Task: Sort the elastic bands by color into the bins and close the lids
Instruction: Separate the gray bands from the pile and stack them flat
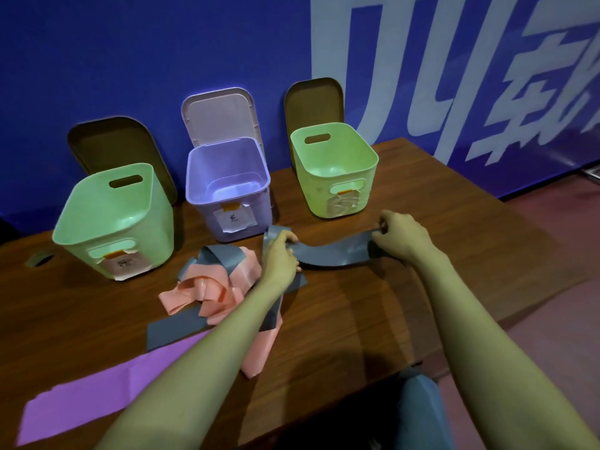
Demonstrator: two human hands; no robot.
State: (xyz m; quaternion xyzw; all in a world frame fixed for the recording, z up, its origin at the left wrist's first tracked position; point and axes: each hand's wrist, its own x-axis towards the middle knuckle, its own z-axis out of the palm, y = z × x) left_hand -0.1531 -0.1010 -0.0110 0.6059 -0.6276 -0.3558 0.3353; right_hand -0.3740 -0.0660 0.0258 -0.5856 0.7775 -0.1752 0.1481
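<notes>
**A:** Both arms are stretched out over the counter. The left hand is knuckles up, fingers curled round one end of a grey band.

**B:** And the right hand?

**A:** It's pinching the other end, fingers bunched tight over the thumb. The band hangs between the two hands in a shallow sag, low over the wood. I can't tell whether its middle touches.

**B:** What's around them?

**A:** Just left of the left hand, running under that forearm, there's a tangle of pink bands with more grey strips wound through it. A purple band lies flat well back from the left hand, outside the left forearm.

**B:** The bins?

**A:** All three are beyond the hands. The purple bin sits just past the left hand. The right green bin is past the gap between the hands, nearer the right one. The left green bin stands well off to the left.

**B:** Lids?

**A:** The pink lid is up, and both brown lids are up too.
</notes>
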